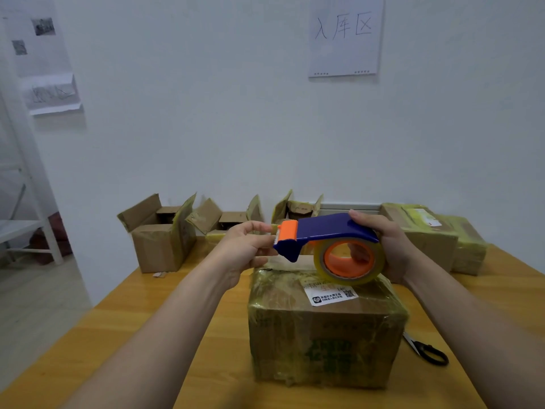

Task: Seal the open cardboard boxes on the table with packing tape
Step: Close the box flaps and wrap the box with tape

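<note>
A closed cardboard box point(324, 329) wrapped in yellowish tape, with a white label on top, stands on the table in front of me. Above its far edge my right hand point(386, 246) grips a blue and orange tape dispenser point(327, 231) carrying a roll of clear tape point(351, 261). My left hand point(247, 246) pinches the tape end at the dispenser's orange cutter. Three open boxes stand at the back: the left point(159, 240), the middle point(227, 222), and the right point(298, 209).
Black-handled scissors point(427, 349) lie on the wooden table point(124, 326) right of the near box. Taped boxes point(436, 234) are stacked at the back right. A white wall with a paper sign point(345, 33) is behind; a white shelf frame point(26, 228) is at left.
</note>
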A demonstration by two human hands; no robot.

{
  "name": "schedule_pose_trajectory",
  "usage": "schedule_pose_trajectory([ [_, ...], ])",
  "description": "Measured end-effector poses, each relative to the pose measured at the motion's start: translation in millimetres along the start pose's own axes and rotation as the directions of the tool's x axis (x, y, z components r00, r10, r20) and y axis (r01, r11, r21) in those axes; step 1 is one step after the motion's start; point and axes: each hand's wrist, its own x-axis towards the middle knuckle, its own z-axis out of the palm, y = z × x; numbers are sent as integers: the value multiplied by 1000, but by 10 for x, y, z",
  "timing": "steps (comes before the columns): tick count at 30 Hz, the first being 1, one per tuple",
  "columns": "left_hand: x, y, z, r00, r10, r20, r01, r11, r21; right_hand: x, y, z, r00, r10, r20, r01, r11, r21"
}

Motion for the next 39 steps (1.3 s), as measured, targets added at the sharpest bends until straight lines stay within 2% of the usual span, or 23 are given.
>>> schedule_pose_trajectory([
  [4, 17, 77, 29, 990, -93, 104, 107, 983, -148, -13, 68, -52, 998, -66, -3, 66, 996, 68],
  [8, 40, 140, 77, 956, -207, 206, 237, 962, -136, -55, 156, -91, 993, -115, -16, 116, 970, 213],
  [13, 72, 209, 102, 905, -283, 319, 334, 935, -118, -77, 189, -138, 991, -134, -9, 133, 962, 239],
  [17, 90, 211, 119, 902, -305, 307, 342, 936, -76, -50, 200, -156, 992, -113, -56, 122, 972, 203],
  [22, 79, 237, 80, 929, -264, 261, 265, 964, 31, -44, 172, -134, 992, -97, -85, 108, 985, 134],
  [26, 66, 209, 68, 945, -230, 230, 239, 971, -9, -44, 156, -122, 993, -97, -70, 105, 988, 115],
  [29, 50, 212, 39, 931, -238, 278, 262, 964, -51, -72, 141, -105, 997, -72, -39, 78, 983, 164],
  [33, 24, 240, -36, 897, -238, 372, 262, 965, -15, -78, 132, -100, 999, -36, -33, 42, 970, 239],
  [39, 38, 206, -8, 903, -247, 352, 278, 960, -39, -82, 143, -90, 999, -12, -40, 23, 961, 275],
])
